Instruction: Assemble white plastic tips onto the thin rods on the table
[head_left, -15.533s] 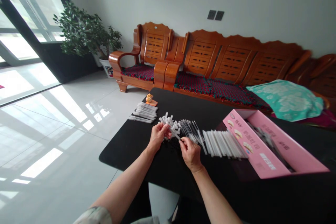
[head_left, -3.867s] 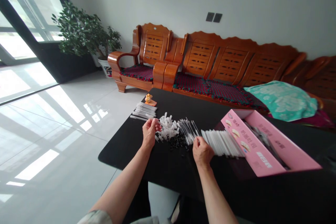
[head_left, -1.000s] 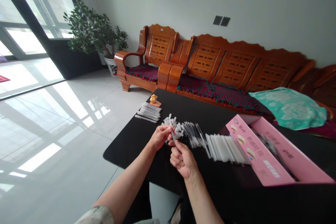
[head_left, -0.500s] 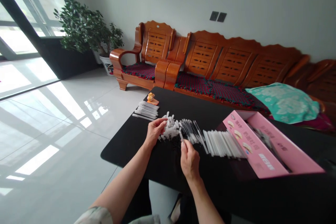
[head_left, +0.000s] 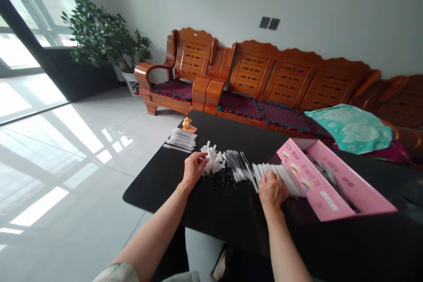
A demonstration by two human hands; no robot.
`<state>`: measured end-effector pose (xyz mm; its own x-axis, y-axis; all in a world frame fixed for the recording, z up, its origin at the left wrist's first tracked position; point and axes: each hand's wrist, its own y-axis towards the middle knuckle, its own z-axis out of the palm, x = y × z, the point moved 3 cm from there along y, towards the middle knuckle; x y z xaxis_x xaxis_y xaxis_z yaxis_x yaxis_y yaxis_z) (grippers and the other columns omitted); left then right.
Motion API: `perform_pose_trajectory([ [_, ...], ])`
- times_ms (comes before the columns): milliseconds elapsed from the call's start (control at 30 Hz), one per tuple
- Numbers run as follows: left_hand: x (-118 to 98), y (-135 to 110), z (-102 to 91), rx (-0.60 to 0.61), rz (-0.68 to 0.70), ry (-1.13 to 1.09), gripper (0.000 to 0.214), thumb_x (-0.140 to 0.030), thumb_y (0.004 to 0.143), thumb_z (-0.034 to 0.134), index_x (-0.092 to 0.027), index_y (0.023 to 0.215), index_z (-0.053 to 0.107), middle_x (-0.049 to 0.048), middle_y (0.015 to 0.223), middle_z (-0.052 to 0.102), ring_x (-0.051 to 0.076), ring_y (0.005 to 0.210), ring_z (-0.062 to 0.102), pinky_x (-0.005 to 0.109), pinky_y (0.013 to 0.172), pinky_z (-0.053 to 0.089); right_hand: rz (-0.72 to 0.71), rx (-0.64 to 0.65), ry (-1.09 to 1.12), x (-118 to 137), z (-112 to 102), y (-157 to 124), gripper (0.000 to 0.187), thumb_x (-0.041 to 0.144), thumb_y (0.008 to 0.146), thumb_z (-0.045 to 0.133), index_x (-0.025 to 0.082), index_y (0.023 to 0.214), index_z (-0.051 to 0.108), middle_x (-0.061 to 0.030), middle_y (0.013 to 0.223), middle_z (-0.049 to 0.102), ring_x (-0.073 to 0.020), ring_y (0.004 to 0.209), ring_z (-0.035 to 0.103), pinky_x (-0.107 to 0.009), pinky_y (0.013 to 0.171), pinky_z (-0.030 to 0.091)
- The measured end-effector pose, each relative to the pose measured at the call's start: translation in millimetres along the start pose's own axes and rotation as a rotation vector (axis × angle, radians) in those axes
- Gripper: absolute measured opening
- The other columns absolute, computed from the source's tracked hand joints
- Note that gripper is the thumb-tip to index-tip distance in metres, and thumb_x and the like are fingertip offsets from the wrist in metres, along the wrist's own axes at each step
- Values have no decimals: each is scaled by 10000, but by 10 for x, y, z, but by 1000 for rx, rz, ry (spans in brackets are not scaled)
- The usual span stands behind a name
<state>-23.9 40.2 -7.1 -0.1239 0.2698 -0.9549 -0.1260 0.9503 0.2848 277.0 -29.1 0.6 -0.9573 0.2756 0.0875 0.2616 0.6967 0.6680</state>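
My left hand [head_left: 194, 169] is at the left edge of a heap of small white plastic pieces [head_left: 213, 158], thumb and fingertips drawn together; whatever they pinch is too small to make out. Over a row of white translucent tubes [head_left: 291, 180] lies my right hand [head_left: 272, 189], its fingers bent down onto them and the fingertips partly hidden. Thin pen refills [head_left: 236, 165] lie between the white heap and the tubes. Small black pieces [head_left: 226, 177] are scattered just in front of the heap. Farther left, several white pen-like sticks [head_left: 180, 140] lie side by side.
A pink open box [head_left: 317, 185] with printing stands right of the tubes on the black table [head_left: 155, 185]. A small yellow-orange figure [head_left: 188, 124] sits at the table's far left corner. Behind are a wooden sofa [head_left: 254, 70], a turquoise cloth [head_left: 350, 128] and a potted plant [head_left: 102, 35].
My right hand has moved right, from beside the white heap to the tubes; the slim whitish piece it held upright no longer shows there. My left hand stays by the heap.
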Motion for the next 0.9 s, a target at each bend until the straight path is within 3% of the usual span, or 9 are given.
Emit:
perform_pose_trajectory([
  [133,15,-1,-3,-28,0,17,144,-271,733,741,-226,868,763,18,767,673,130,537,572,240,560,432,12,-86,116,127,-58,2,331,334,940,426,157,857,693,-96,749,652,-189,651,550,-297,595,300],
  [300,79,18,-38,-110,64,138,126,-268,770,707,-226,877,758,26,773,677,141,574,566,257,611,439,45,-67,313,415,6,-70,370,358,971,407,155,910,710,-88,782,706,-165,637,586,-271,604,326],
  [533,144,119,-294,-310,134,497,265,-151,845,535,-195,1043,706,99,996,673,253,915,619,362,844,471,6,-70,397,498,143,-196,400,380,976,418,135,900,725,-110,771,730,-177,625,624,-260,608,359],
  [733,256,161,-352,-191,149,806,305,-91,798,552,-174,1065,676,128,1103,649,301,1043,573,472,1017,371,36,-70,393,433,105,-212,434,386,978,393,124,885,727,-116,743,725,-181,603,617,-260,602,360],
  [900,238,144,-350,-169,110,949,267,-108,816,542,-153,1031,693,133,1015,647,300,1013,567,439,973,393,58,-88,388,427,108,-216,419,380,969,405,136,860,727,-93,697,713,-166,564,601,-254,571,341],
])
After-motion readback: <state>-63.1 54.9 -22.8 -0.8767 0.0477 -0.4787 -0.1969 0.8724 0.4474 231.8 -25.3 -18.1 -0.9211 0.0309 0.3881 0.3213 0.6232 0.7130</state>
